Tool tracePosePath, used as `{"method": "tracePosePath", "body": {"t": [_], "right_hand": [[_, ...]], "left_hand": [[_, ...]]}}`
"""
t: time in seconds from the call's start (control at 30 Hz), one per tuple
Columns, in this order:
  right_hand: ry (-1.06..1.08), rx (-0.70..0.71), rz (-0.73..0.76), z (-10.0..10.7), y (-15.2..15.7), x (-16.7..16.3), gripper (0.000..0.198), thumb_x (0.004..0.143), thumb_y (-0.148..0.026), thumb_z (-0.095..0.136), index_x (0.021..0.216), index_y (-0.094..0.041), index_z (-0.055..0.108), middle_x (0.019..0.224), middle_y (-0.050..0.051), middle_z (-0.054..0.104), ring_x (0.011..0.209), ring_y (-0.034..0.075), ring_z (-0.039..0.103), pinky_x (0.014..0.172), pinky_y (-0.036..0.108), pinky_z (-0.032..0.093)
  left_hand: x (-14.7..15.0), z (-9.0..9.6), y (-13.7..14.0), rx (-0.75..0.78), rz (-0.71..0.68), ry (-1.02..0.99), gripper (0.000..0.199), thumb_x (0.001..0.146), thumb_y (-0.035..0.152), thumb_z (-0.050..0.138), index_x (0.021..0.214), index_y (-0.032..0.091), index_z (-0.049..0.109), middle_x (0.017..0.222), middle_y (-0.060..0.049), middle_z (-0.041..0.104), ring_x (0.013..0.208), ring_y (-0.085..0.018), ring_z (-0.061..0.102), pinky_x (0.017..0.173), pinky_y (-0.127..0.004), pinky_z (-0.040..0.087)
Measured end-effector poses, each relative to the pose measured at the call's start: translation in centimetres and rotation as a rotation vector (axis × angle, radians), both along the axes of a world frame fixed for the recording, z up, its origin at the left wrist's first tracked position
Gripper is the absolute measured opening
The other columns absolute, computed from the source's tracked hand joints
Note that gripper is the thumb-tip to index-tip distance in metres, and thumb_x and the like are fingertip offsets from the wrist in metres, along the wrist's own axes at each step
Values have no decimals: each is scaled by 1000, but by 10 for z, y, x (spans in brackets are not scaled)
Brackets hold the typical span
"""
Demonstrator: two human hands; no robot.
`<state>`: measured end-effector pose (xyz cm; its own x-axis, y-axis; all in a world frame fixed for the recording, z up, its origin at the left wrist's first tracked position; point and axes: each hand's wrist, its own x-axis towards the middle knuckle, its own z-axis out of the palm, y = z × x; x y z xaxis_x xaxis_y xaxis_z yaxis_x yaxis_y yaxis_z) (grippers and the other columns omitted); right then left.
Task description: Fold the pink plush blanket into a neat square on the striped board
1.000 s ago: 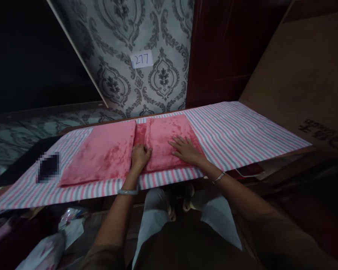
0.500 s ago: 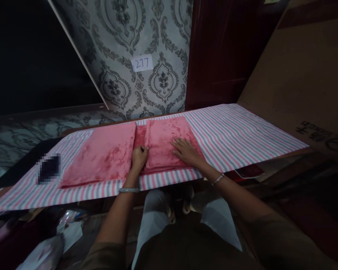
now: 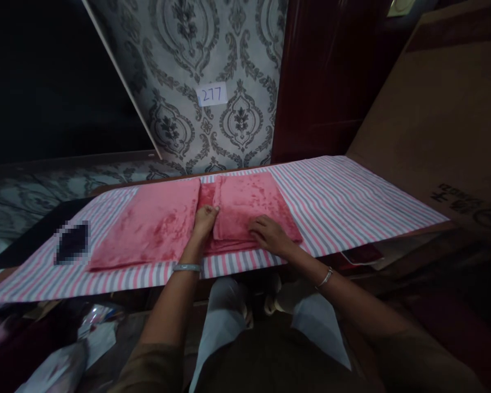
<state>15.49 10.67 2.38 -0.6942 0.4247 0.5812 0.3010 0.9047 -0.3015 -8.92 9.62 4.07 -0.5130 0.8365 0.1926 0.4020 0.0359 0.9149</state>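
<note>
A pink plush cloth (image 3: 147, 224) lies folded on a striped sheet, its left and right parts lying flat with a darker red strip (image 3: 207, 195) showing between them. The fingers of my left hand (image 3: 204, 219) pinch the inner edge of the folded right part (image 3: 245, 196), near the middle gap. On that same part, close to its front edge, rests my right hand (image 3: 268, 233), its fingers apart and slightly bent. A bracelet circles each wrist.
The pink, grey and white striped sheet (image 3: 343, 207) covers a long table against a patterned wall. A dark pixelated object (image 3: 72, 243) lies at left. A dark screen (image 3: 57, 82) stands back left, a big cardboard box (image 3: 433, 103) at right. Bags (image 3: 57, 365) lie below.
My right hand has slid toward the front edge of the cloth, and its fingers have bent a little. My left hand has moved slightly up along the inner edge, still pinching.
</note>
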Motion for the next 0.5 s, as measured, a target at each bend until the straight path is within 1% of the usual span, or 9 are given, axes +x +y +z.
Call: {"method": "tracePosePath", "body": {"t": [0.07,0.13,0.2,0.27,0.33,0.4,0.5], "right_hand": [[23,9,2,-2,-1,-1,19,96,-19,46,97,-17,65,93,11,63,91,23,56,82,37,50],[10,17,7,-3,-3,-1,16,94,-25,56,102,-16,65,98,12,63,95,24,57,83,38,50],[-31,20,-11,-5,-6,-2,22,90,-30,63,107,-16,64,103,13,63,98,26,56,84,40,50],[-73,12,-44,-7,-7,-3,19,90,-27,62,106,-17,65,102,12,64,97,26,57,84,40,50],[-76,-12,-72,-8,-6,-4,16,92,-20,56,104,-19,67,99,11,64,96,24,58,84,39,51],[-2,-50,-109,-6,-4,-5,21,94,-18,50,104,-20,68,98,11,66,95,23,60,84,38,51],[204,-61,-223,2,-3,-6,28,98,-21,43,111,-22,68,103,10,68,100,24,61,89,41,51]], "left_hand": [[0,0,2,4,-1,-43,21,73,36,60,64,19,52,58,4,51,57,-11,48,58,-24,40],[0,0,4,5,9,-67,19,71,33,62,61,20,51,56,5,49,55,-11,47,57,-24,39],[-2,1,4,1,21,-77,20,68,29,65,58,20,50,53,5,47,54,-11,46,56,-23,38],[-3,0,6,-6,28,-83,22,66,28,67,56,20,49,51,5,46,53,-11,45,54,-24,37],[-4,0,8,-8,31,-89,24,66,29,69,55,21,49,50,5,46,53,-12,46,53,-24,38],[-5,2,13,4,33,-91,24,66,31,71,58,21,51,52,4,49,53,-12,47,54,-24,39],[-5,6,20,50,42,-77,24,69,37,71,65,20,54,56,3,52,57,-13,51,56,-24,42]]}}
